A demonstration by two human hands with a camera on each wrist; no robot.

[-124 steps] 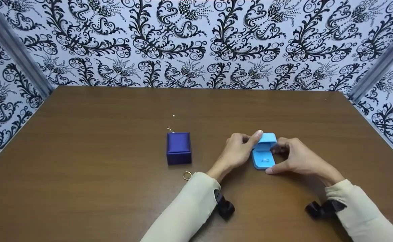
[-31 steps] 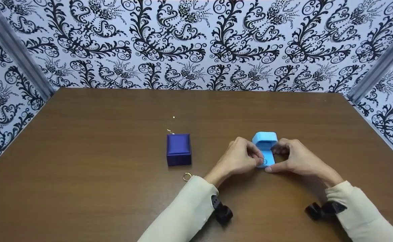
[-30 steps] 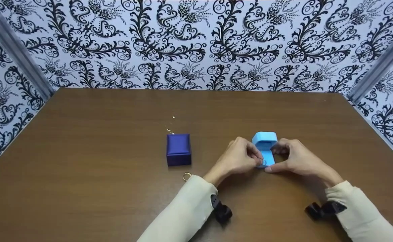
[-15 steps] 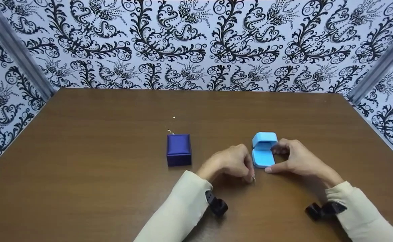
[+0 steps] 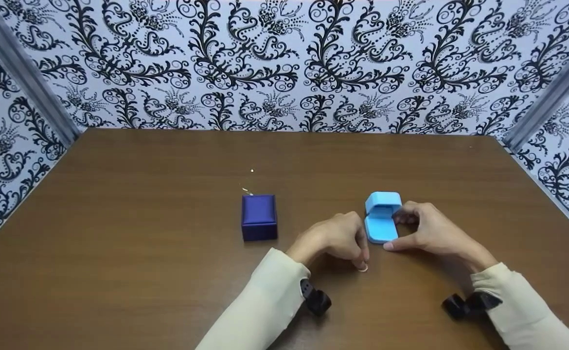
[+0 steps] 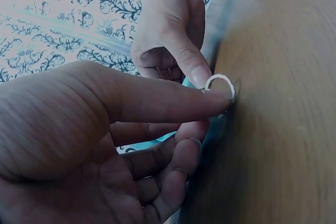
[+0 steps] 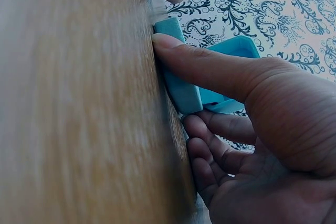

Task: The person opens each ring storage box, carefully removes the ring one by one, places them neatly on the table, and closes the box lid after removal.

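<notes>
Between thumb and fingers my left hand (image 5: 339,238) pinches a thin ring (image 5: 364,270), low over the wooden table just in front of a light blue ring box. Up close in the left wrist view, the ring (image 6: 221,76) sticks out past the thumb tip. The ring box (image 5: 381,229) stands with its lid raised, and its pad shows no ring. My right hand (image 5: 433,231) holds the box from the right, thumb at the front corner and fingers behind. In the right wrist view the thumb lies along the box's base (image 7: 184,90).
A dark purple box (image 5: 258,217), lid down, stands left of my left hand. Behind it lies a small gold chain-like piece (image 5: 247,191), with a tiny bright speck (image 5: 252,170) farther back. Patterned wall panels (image 5: 284,63) border the brown table (image 5: 143,218) at the back and sides.
My left hand went from the box lid to the ring in its pad, drew the ring out and brought it forward. The left sleeve moved over the gold ring's spot, hiding it. The right hand stayed.
</notes>
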